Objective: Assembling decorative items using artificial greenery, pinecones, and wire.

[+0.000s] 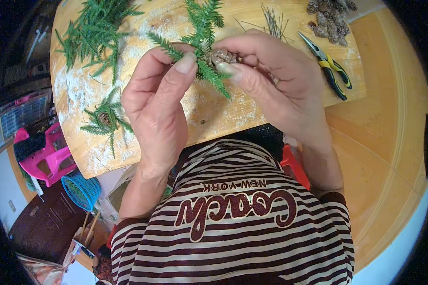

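Note:
Above the table's near edge, I hold a green artificial pine sprig (203,33) between both hands. My left hand (159,95) pinches the sprig's left side between thumb and fingers. A brown, frosted pinecone (225,57) sits against the sprig's middle, and my right hand (283,80) is closed on it, thumb in front. The fingertips behind the sprig are partly hidden. To the left of my left hand lies a finished-looking sprig with a small pinecone (104,118) at its centre.
A pile of green sprigs (92,33) lies at the far left of the wooden table (242,107), which is dusted white. Thin wires (273,23), yellow-black pliers (325,64) and several pinecones (330,21) lie at the right. A pink stool (47,159) and blue basket (82,189) stand lower left.

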`<state>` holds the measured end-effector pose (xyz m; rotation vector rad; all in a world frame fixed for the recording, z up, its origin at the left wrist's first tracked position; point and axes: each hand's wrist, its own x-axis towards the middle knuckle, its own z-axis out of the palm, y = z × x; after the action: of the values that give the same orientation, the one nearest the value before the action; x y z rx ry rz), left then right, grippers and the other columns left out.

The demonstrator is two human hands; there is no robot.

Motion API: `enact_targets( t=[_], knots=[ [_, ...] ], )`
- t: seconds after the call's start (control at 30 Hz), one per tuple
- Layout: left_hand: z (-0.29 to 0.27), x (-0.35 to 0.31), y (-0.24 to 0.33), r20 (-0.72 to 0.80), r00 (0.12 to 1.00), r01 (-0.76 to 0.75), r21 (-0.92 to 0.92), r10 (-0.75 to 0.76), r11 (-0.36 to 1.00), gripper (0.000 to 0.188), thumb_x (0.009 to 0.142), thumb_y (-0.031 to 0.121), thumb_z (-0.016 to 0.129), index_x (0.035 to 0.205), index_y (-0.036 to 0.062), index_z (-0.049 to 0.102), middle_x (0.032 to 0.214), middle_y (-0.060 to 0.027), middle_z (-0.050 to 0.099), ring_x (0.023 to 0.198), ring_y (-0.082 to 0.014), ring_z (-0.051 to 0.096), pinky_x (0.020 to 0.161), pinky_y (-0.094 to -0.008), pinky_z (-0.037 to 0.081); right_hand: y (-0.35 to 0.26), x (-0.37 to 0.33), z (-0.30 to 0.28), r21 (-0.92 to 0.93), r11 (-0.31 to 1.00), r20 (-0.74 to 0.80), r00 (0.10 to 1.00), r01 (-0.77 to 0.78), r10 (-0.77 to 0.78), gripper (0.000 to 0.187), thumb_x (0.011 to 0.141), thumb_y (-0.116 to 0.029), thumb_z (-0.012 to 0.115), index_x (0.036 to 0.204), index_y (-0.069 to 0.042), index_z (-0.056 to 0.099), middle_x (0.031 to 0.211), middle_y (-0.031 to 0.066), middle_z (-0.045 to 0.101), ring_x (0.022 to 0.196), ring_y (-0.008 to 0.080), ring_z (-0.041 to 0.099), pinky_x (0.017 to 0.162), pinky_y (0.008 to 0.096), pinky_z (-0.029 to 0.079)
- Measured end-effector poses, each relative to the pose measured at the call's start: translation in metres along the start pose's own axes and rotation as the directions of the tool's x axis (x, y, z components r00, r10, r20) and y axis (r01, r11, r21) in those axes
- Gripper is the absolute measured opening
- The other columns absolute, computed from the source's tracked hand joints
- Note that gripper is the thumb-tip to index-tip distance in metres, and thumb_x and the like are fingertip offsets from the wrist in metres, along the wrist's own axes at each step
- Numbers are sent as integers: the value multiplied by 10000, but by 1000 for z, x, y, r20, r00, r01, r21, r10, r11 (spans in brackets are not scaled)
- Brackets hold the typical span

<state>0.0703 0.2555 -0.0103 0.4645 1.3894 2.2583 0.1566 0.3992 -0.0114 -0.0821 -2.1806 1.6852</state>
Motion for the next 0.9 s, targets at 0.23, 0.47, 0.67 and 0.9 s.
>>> enact_targets(
  t=[0.23, 0.47, 0.67, 0.9],
  knots=[
    [-5, 2, -1, 27, 1000, 16, 28, -17, 999, 104, 845, -9, 595, 949, -7, 601, 942, -44, 618, 826, -70, 526, 762, -203, 419, -4, 6, -3, 192, 972, 46, 991, -135, 128, 252, 846, 15, 566, 1096, 45, 568, 1004, 73, 616, 888, 88, 587, 766, 195, 458],
    [-13, 6, 1, 97, 993, 59, 91, -68, 994, 125, 833, 1, 603, 953, -27, 618, 900, -23, 597, 794, -72, 508, 742, -198, 408, -16, 21, -27, -172, 979, 318, 935, -106, 157, 524, 928, -153, 529, 1383, -87, 278, 829, 86, 602, 715, 137, 588, 630, 234, 472],
    [-20, 11, -2, 212, 974, 26, 257, -83, 966, 131, 805, 19, 630, 922, -41, 637, 884, -15, 570, 804, -76, 499, 723, -194, 401, 5, 20, -25, 173, 975, 306, 948, -141, 83, 275, 809, 32, 569, 1083, 53, 559, 1053, 68, 608, 755, 62, 541, 676, 186, 440],
    [-18, 13, -1, 217, 961, 70, 407, -171, 911, 116, 797, 32, 641, 902, -18, 644, 874, -18, 565, 875, -102, 473, 770, -224, 382, 7, 23, -37, -45, 995, 428, 898, -91, 101, 294, 770, -6, 609, 1055, 41, 557, 1069, 52, 596, 632, 54, 432, 583, 195, 391]
  ],
)
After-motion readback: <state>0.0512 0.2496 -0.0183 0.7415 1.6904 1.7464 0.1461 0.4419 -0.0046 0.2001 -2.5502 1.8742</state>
